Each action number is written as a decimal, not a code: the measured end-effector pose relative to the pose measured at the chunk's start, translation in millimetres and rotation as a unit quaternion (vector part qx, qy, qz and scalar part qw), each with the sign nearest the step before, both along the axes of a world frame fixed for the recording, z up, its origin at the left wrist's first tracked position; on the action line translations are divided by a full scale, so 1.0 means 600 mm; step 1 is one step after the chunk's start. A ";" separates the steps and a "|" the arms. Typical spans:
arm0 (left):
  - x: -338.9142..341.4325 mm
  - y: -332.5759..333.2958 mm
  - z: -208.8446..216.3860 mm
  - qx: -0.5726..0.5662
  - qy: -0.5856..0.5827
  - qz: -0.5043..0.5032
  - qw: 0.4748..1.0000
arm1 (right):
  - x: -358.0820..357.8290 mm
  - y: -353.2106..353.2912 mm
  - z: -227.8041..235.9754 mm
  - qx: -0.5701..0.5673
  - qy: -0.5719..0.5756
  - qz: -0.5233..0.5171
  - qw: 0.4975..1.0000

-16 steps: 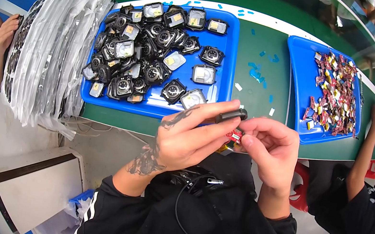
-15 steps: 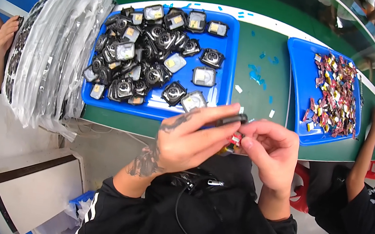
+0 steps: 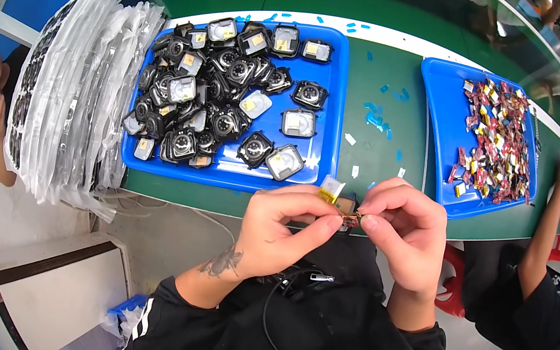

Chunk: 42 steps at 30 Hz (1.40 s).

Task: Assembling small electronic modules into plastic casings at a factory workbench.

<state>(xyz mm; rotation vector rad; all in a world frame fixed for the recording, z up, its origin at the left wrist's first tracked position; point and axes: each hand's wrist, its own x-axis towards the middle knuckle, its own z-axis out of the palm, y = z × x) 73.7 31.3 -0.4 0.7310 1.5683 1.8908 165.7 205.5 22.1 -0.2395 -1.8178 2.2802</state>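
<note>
My left hand and my right hand meet at the near table edge, both with fingers pinched. Between their fingertips is a small reddish circuit board. A silver pouch battery with yellow tape sticks up above my left fingers and seems joined to the board. Just behind the board shows part of a dark watch case; which fingers support it is hidden. To the left, a blue tray holds a heap of black watch cases, some with backs up, some showing pale inner parts.
A second blue tray at the right holds a pile of small red, yellow and silver battery parts. Blue film scraps lie between the trays. Stacked plastic-wrapped sheets stand at left. A person sits on each side.
The watch case has turned so its inside faces up, and the battery now shows above my left fingers. My left hand has shifted lower, its thumb now meeting the fingers at the board.
</note>
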 end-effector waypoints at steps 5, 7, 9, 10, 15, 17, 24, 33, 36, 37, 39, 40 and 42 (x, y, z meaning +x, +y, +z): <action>0.009 0.009 -0.002 0.006 -0.018 0.025 0.999 | 0.009 -0.015 0.007 0.089 -0.026 -0.050 0.994; 0.011 0.012 -0.002 0.006 -0.022 0.031 0.999 | 0.011 -0.022 0.005 0.112 -0.023 -0.070 0.991; 0.012 0.014 -0.004 0.006 0.024 0.036 0.999 | 0.009 -0.032 0.001 0.153 0.002 -0.111 0.982; 0.017 0.018 -0.004 0.005 0.024 0.038 0.999 | 0.008 -0.035 -0.003 0.153 0.002 -0.108 0.982; 0.023 0.019 -0.016 0.026 0.001 0.046 0.999 | 0.008 -0.042 -0.021 0.236 0.015 -0.168 0.957; 0.023 0.017 -0.019 0.025 -0.007 0.042 0.999 | 0.009 -0.043 -0.022 0.235 0.018 -0.165 0.958; 0.028 0.018 -0.016 0.045 -0.038 0.056 0.997 | 0.007 -0.036 -0.021 0.223 0.038 -0.159 0.961; 0.032 0.020 -0.015 0.065 -0.080 0.067 0.992 | 0.008 -0.042 -0.016 0.261 -0.002 -0.162 0.952; 0.028 0.021 -0.022 0.081 -0.064 0.057 0.993 | 0.007 -0.043 -0.014 0.255 -0.006 -0.165 0.953; 0.028 0.022 -0.021 0.081 -0.065 0.058 0.993 | 0.008 -0.042 -0.015 0.255 -0.006 -0.164 0.953; 0.027 0.024 -0.018 0.082 -0.084 0.053 0.992 | 0.009 -0.037 -0.021 0.268 0.007 -0.169 0.949; 0.027 0.025 -0.013 0.083 -0.084 0.054 0.992 | 0.007 -0.035 -0.022 0.268 0.007 -0.168 0.949; 0.027 0.025 -0.004 0.092 -0.113 0.053 0.988 | 0.004 -0.032 -0.023 0.314 -0.003 -0.188 0.930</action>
